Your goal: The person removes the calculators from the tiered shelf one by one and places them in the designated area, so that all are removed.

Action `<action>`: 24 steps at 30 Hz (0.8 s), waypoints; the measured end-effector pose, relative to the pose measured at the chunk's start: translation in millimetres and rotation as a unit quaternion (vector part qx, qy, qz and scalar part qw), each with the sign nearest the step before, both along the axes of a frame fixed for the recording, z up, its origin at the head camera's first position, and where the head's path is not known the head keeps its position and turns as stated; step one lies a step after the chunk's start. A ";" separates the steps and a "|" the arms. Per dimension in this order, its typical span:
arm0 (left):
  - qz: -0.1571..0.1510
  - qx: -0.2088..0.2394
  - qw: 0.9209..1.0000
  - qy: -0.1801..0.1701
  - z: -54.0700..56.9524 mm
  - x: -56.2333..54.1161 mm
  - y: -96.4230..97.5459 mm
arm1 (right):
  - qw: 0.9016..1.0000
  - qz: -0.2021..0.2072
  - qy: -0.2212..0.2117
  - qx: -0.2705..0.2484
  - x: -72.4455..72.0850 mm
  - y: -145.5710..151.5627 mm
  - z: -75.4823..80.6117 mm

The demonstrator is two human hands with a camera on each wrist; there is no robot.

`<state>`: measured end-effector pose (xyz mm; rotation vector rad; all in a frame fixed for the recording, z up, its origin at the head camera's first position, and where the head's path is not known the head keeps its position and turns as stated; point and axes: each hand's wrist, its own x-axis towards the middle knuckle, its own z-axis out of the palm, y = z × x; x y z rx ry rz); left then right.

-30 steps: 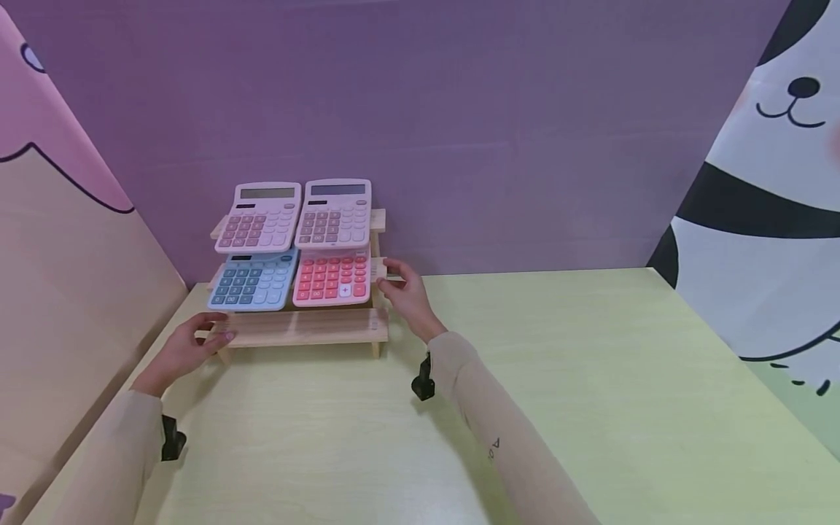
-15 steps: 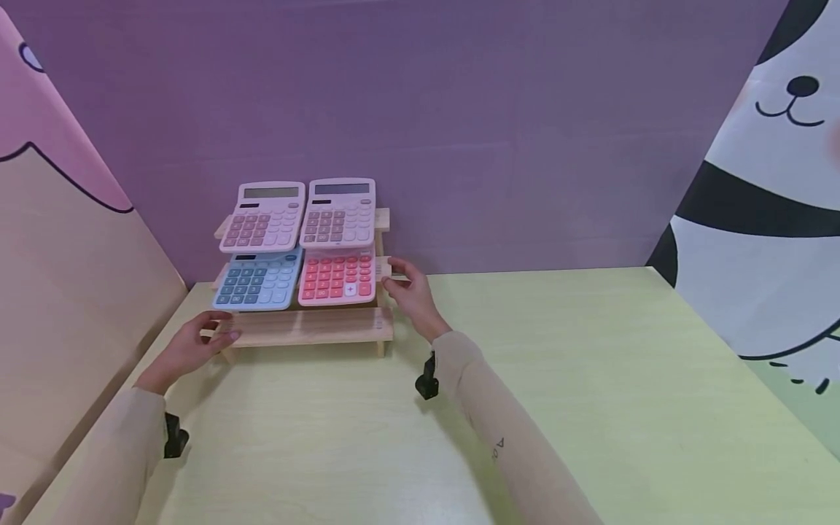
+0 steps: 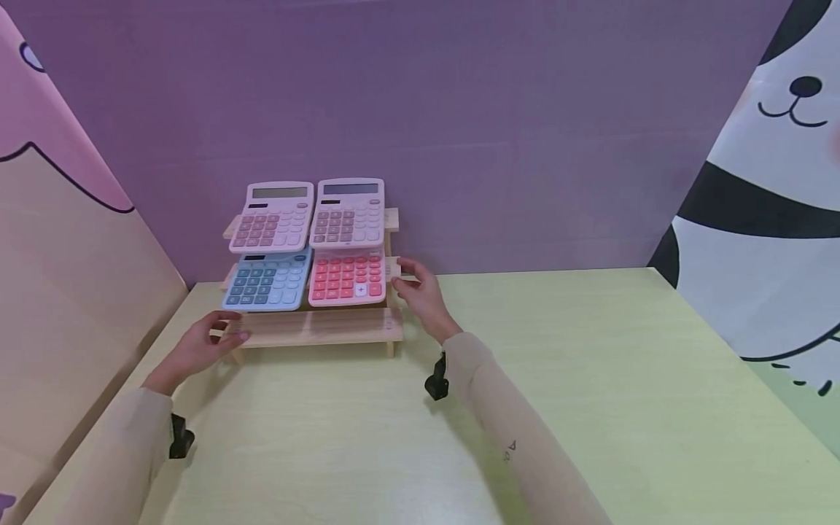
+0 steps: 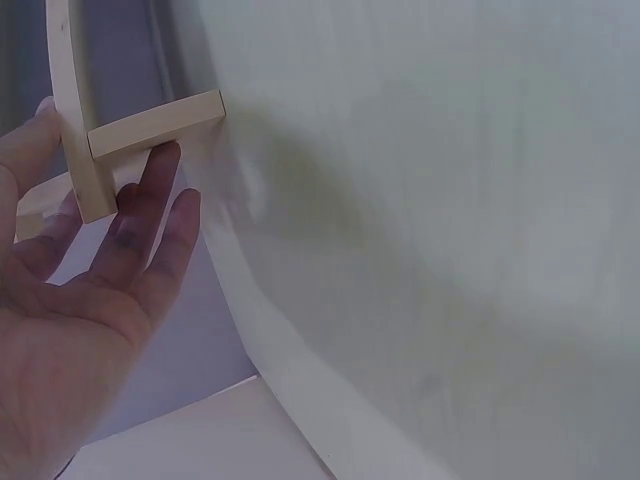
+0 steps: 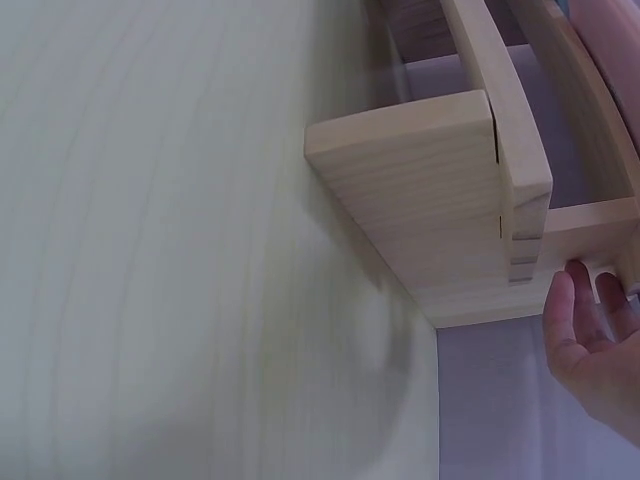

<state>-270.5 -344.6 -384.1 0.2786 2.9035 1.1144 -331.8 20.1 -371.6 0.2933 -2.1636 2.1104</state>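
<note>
Wooden rack point(image 3: 321, 329), ends pinched by left hand point(image 3: 198, 348) and right hand point(image 3: 425, 297), broad tabletop point(image 3: 604, 364) rightward

The left hand point(image 4: 75, 330) grips the end of a wooden rack point(image 4: 90, 185), its thumb point(image 4: 30, 148) on one side of the long slat point(image 4: 68, 90), one fingertip point(image 4: 163, 160) at the short crosspiece point(image 4: 160, 124). Right of the rack spreads a pale tabletop point(image 4: 470, 230) with a soft shadow point(image 4: 300, 185); below it shows a purplish surface point(image 4: 212, 340).
</note>
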 end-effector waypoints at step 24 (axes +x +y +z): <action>-0.032 0.024 0.999 0.005 -6.0 -7.9 -12.4 | 1.000 0.000 0.002 0.002 4.0 -2.0 2.6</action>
